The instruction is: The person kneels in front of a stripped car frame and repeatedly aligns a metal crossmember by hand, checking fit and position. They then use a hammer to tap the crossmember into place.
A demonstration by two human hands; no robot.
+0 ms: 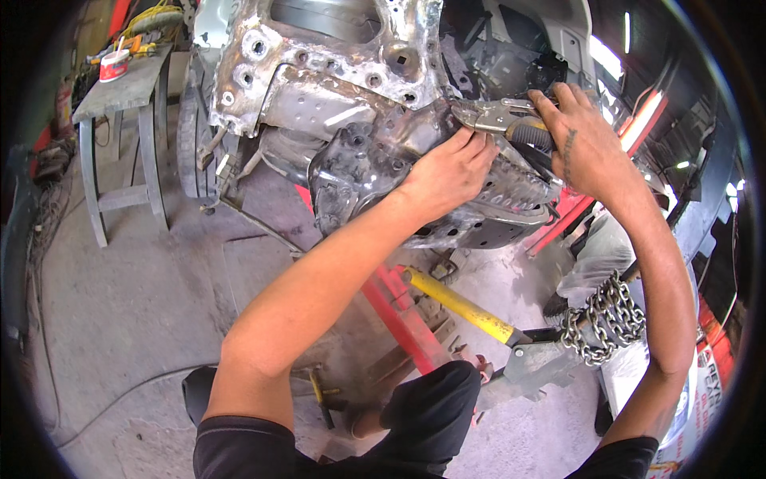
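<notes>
A bare, scorched metal car body section (343, 112) fills the upper middle, with holes and weld marks. On its lower right lies a dark, crumpled metal piece (359, 172). My right hand (581, 148) is closed round the handles of a pair of locking pliers (488, 116), whose jaws meet the metal edge at the left. Just below the jaws, my left hand (453, 177) presses against the metal with bent fingers close together. What its fingertips grip, if anything, is hidden behind the hand.
A grey metal stand (128, 88) at the left carries a red and white tub (114, 65). Below the car part are a red steel beam (403, 319) and a yellow bar (459, 303). A chain (604, 319) is wrapped at the right. A cable (136, 399) crosses the concrete floor.
</notes>
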